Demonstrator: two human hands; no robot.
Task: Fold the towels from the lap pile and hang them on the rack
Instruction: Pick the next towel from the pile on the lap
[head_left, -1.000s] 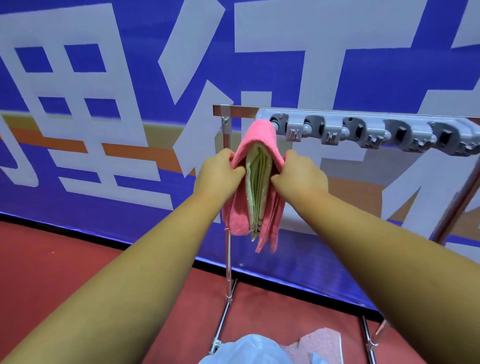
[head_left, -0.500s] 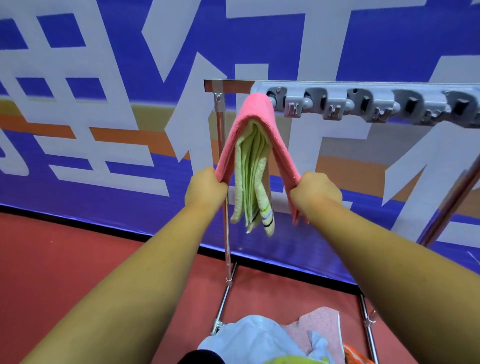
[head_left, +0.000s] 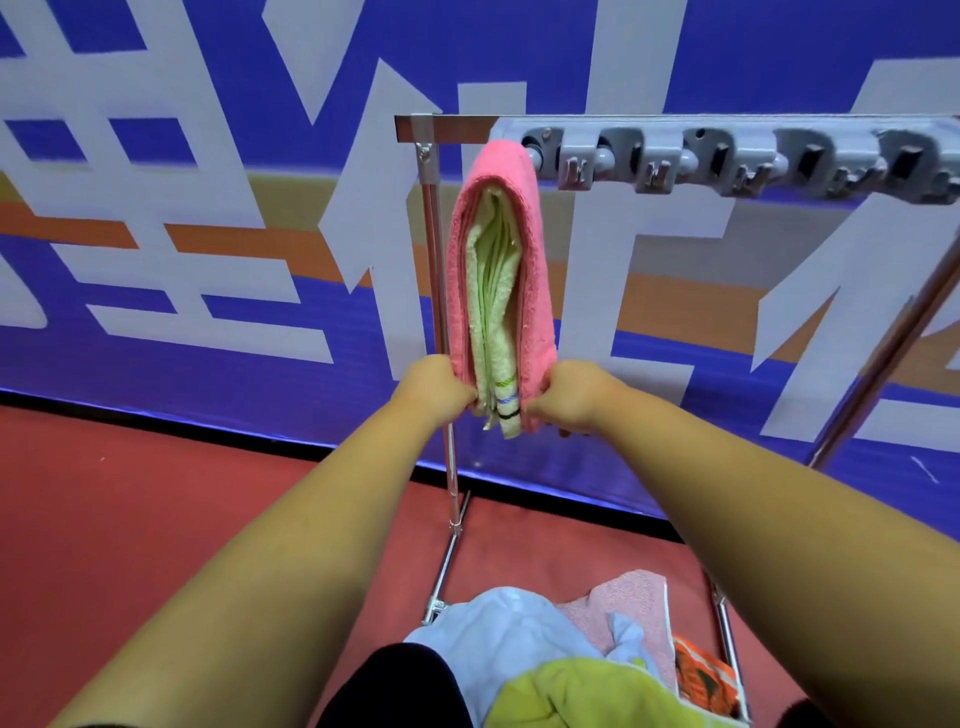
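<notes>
A pink towel (head_left: 524, 223) hangs folded over the left end of the metal rack's top bar (head_left: 452, 129), draped over a pale green striped towel (head_left: 493, 312) that hangs inside it. My left hand (head_left: 434, 387) grips the pink towel's lower left edge. My right hand (head_left: 574, 397) grips its lower right edge. Both hands press the two sides close together around the green towel. On my lap at the bottom lies a pile: a light blue towel (head_left: 498, 623), a pale pink towel (head_left: 628, 605), a yellow-green towel (head_left: 576, 696) and an orange patterned one (head_left: 701, 680).
A grey row of clip holders (head_left: 727, 161) runs along the rack bar to the right. The rack's left post (head_left: 441, 338) and right slanted post (head_left: 883, 364) stand on a red floor (head_left: 130, 519). A blue banner wall (head_left: 208, 208) with white shapes is behind.
My hands slid down the pink towel from near its top to its bottom edges. They spread its sides apart half a second ago and have now drawn them together. The view tilted down.
</notes>
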